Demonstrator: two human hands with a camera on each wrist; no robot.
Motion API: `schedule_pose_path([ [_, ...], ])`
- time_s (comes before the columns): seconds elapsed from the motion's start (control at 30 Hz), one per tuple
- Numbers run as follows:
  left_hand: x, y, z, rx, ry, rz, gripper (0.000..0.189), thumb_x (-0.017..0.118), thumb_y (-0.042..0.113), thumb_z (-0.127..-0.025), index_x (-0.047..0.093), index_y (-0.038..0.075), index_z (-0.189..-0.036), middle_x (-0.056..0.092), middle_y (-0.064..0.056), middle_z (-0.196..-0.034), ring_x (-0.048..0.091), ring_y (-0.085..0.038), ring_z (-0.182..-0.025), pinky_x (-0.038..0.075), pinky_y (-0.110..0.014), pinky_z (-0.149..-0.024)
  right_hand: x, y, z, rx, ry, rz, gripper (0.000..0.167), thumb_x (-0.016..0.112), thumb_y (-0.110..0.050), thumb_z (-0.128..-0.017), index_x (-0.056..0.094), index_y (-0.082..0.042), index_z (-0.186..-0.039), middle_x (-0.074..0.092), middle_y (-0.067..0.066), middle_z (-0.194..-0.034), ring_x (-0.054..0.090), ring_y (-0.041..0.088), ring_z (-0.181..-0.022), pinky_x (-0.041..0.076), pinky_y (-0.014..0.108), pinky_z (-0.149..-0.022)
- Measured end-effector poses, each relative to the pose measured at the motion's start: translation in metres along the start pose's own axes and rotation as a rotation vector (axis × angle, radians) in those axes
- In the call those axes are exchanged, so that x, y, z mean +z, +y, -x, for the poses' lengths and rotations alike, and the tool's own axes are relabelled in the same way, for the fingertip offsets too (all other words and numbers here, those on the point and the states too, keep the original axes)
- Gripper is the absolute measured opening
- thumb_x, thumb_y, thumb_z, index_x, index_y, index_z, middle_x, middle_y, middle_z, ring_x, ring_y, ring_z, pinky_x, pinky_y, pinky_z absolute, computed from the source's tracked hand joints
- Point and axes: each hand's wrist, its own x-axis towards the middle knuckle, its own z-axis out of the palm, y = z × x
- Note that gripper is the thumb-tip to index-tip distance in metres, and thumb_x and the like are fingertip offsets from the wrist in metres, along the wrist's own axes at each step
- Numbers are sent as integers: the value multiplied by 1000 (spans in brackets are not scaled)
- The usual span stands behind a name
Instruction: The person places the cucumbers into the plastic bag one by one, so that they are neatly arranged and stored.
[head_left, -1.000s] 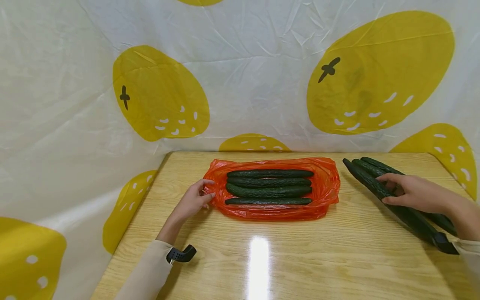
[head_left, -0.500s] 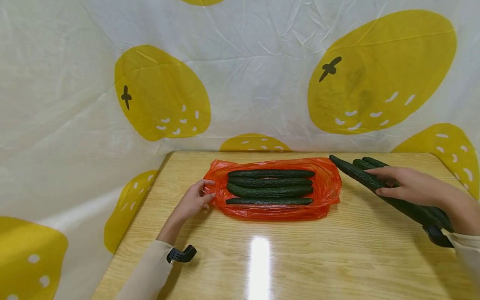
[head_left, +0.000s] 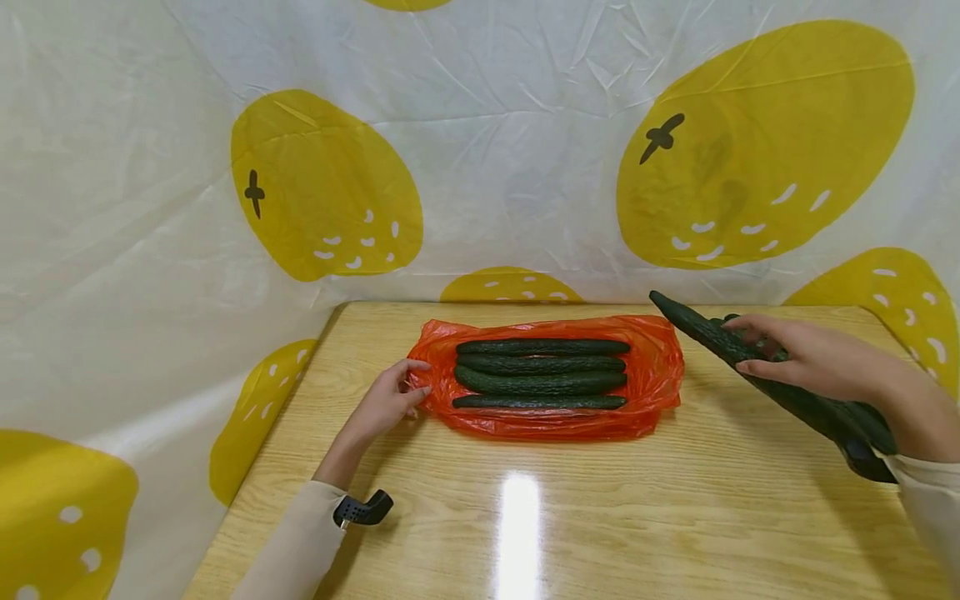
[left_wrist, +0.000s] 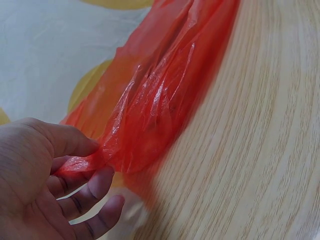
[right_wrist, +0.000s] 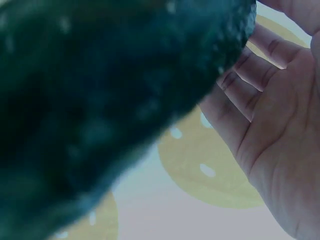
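My left hand [head_left: 386,402] pinches the left end of a red plastic bag [head_left: 652,375] between thumb and fingers; the left wrist view shows the film [left_wrist: 155,95] gathered there. Several dark green cucumbers [head_left: 540,383] lie side by side on the spread bag. To the right, my right hand [head_left: 817,358] grips a long cucumber [head_left: 697,327] around its middle, its far tip raised near the bag's right end. In the right wrist view that cucumber [right_wrist: 110,100] fills much of the picture, blurred, with the fingers curled behind it.
Other cucumbers [head_left: 870,425] lie on the wooden table [head_left: 420,533] beneath the right hand, mostly hidden by it. A white sheet [head_left: 517,192] printed with yellow fruit hangs behind the table and along its left side. Each wrist wears a black camera mount [head_left: 363,507].
My right hand has lifted one cucumber off the others and shifted it left, its far tip rising toward the bag. The left hand and bag stay in place.
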Motion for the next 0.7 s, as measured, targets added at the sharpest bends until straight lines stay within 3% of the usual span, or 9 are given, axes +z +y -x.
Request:
schedule_pose_path([
  [0.27,0,1,1,10,-1,-3,38,67,8,-97,58,6,-134,53,-13,-98,57,-29,-69,54,-33,-57,-9,-13,-7,-42,17,5,55,74,-24,-94,53,-13,-143,70,-5,-113,67,10,-97,56,33,-77],
  [0.53,0,1,1,20,-8,-5,38,67,8,-97,58,5,-134,53,-13,-98,57,-27,-68,54,-32,-56,-13,-30,-16,-82,15,9,54,75,-28,-93,56,-22,-143,69,1,-126,68,23,-109,56,42,-84],
  [0.7,1,1,1,19,-1,-5,37,67,8,-97,59,6,-133,52,-13,-98,57,-28,-68,53,-32,-55,-13,-42,-23,-117,5,-26,51,75,-27,-93,58,-28,-141,69,-9,-118,65,9,-97,54,32,-77],
])
